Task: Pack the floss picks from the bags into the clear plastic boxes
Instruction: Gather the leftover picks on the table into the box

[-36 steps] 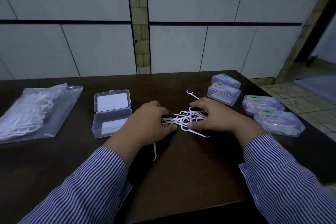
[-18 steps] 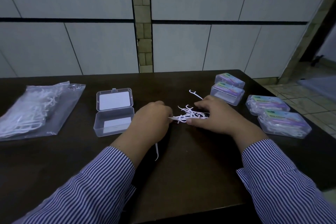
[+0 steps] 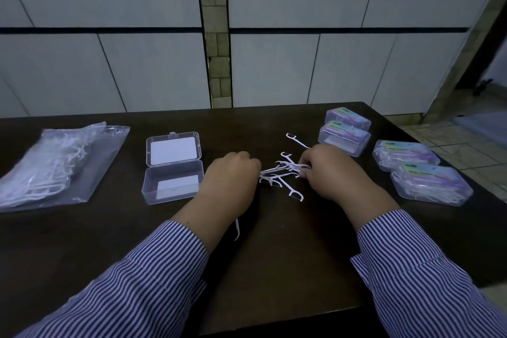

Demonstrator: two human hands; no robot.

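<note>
left fingers: curled under the left hand (image 3: 230,175), knuckles up; fingertips hidden, but a bundle of floss picks (image 3: 282,173) is seen coming out at the thumb side, so a pinch on the stems is judged likely.
right fingers (image 3: 303,170): curled in on the other end of the same bundle; right hand (image 3: 334,173) is closed around the heads, bundle held between both hands just above the bench (image 3: 274,269).
loose picks: one stray pick (image 3: 296,140) lies beyond the right hand; another pick (image 3: 237,230) lies partly under the left wrist.
open box (image 3: 172,181): clear, lid flipped back, just left of the left hand; no picks seen in it, only a white card.
filled boxes (image 3: 422,170): four closed ones, right of the right hand.
bag (image 3: 55,164): far left, well apart from the hands, many picks inside.
step: bundle is being squared up for the open box, judged.
risk 1: picks are tangled at the heads; if the bundle is lifted unaligned, some could be dropped or left sticking out so the lid cannot be shut.
risk 2: the pick under the left wrist could be swept off the near bench edge by the sleeve.
risk 3: the light open box could be knocked by the left hand on the way over.
</note>
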